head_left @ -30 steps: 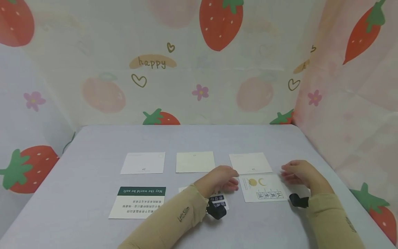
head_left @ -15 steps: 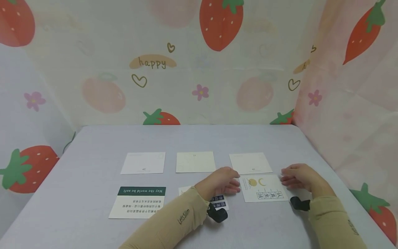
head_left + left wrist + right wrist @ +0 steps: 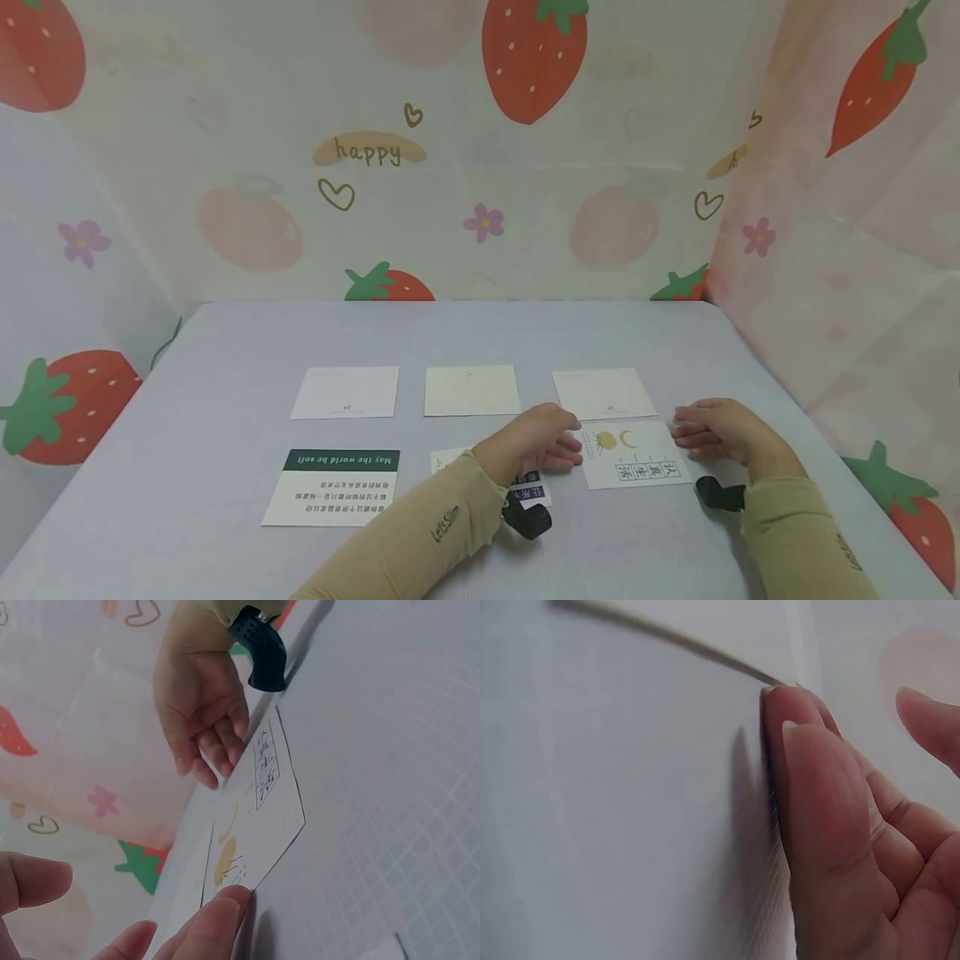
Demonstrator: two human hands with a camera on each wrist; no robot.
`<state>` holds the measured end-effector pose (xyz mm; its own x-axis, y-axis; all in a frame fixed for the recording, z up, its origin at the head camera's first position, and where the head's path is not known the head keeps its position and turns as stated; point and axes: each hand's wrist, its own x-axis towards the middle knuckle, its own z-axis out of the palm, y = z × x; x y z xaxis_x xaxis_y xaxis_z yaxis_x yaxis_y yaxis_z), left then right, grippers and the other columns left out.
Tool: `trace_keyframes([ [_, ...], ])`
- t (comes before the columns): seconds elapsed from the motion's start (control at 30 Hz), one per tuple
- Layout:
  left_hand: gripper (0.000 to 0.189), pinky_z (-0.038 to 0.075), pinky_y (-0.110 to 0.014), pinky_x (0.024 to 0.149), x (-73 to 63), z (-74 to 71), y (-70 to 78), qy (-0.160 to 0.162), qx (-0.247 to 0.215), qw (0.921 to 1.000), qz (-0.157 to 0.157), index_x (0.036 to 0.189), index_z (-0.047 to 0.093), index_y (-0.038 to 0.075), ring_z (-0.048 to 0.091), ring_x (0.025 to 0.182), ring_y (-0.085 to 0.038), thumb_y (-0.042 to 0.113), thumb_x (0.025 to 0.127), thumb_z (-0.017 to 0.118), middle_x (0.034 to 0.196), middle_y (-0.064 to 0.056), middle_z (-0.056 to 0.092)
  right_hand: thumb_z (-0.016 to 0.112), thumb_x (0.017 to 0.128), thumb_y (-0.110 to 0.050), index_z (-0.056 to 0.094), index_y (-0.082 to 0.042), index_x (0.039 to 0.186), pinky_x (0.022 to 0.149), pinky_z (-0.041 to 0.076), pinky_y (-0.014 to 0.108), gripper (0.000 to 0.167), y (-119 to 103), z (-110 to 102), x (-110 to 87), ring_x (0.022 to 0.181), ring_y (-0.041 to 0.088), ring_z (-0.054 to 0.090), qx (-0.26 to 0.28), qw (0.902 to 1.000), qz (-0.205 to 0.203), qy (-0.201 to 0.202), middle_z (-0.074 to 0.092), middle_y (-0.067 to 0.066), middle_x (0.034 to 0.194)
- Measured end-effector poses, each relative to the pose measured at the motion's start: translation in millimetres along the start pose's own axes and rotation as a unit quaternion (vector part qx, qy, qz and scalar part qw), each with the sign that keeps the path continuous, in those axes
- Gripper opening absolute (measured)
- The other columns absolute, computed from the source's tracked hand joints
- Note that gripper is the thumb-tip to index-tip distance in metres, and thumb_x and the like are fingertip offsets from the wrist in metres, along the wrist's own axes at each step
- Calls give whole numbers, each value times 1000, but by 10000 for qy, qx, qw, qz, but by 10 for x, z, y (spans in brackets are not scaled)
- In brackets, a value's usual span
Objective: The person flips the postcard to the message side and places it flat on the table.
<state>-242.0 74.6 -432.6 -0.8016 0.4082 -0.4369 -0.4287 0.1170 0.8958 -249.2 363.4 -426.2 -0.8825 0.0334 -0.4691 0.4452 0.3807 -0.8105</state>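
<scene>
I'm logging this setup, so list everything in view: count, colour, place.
Back cards: three, white to cream, far row.
Banded card: one, cream with green band, front left.
Blue card: one, white with blue blocks, front middle, partly hidden.
Sun card: one, white, front right.
Table: one, white, underneath.
Strawberry cloth: count unclear, pale, back and sides.
Cord: one, dark, left table edge.
Wrist devices: two, black, at wrists.
Sleeves: two, tan, forearms.
Left grip: one, bare, sun card's left edge.
Right grip: one, bare, by its right edge.

The moon-printed card looks like matt paper, the sleeves cloth
</scene>
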Motion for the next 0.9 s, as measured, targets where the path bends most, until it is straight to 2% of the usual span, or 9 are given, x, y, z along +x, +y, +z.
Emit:
trace_keyframes([
  [0.23, 28, 56, -32, 64, 1, 2, 10, 13, 39, 10000, -26, 111, 49, 5, 66, 74, -26, 19, 88, 54, 90, -18, 61, 59, 88, -22, 53, 5, 114, 69, 53, 33, 38, 16, 13, 15, 79, 19, 62, -432, 9989, -159, -2, 65, 8, 90],
  [0.43, 23, 55, -31, 64, -1, 34, 16, 131, 388, 9992, -35, 105, 52, 5, 66, 74, -23, 19, 88, 55, 87, -15, 62, 61, 86, -14, 54, 6, 114, 68, 53, 33, 34, 31, 31, 13, 80, 18, 61, -756, 9966, -311, -73, 65, 7, 91],
  [0.63, 23, 55, -29, 65, 11, 35, -8, 182, 556, 9983, -70, 105, 55, 3, 66, 73, -21, 19, 88, 55, 86, -14, 62, 60, 87, -13, 55, 4, 111, 67, 52, 33, 30, 34, 37, 9, 78, 19, 59, -837, 9958, -368, -79, 63, 7, 90],
  [0.9, 26, 55, -26, 61, 37, 29, -17, 188, 530, 9981, -255, 108, 55, 2, 66, 70, -21, 16, 87, 55, 83, -14, 63, 57, 88, -10, 56, 3, 103, 65, 52, 32, 20, 21, 36, 9, 75, 20, 58, -740, 9962, -451, -122, 62, 8, 86],
])
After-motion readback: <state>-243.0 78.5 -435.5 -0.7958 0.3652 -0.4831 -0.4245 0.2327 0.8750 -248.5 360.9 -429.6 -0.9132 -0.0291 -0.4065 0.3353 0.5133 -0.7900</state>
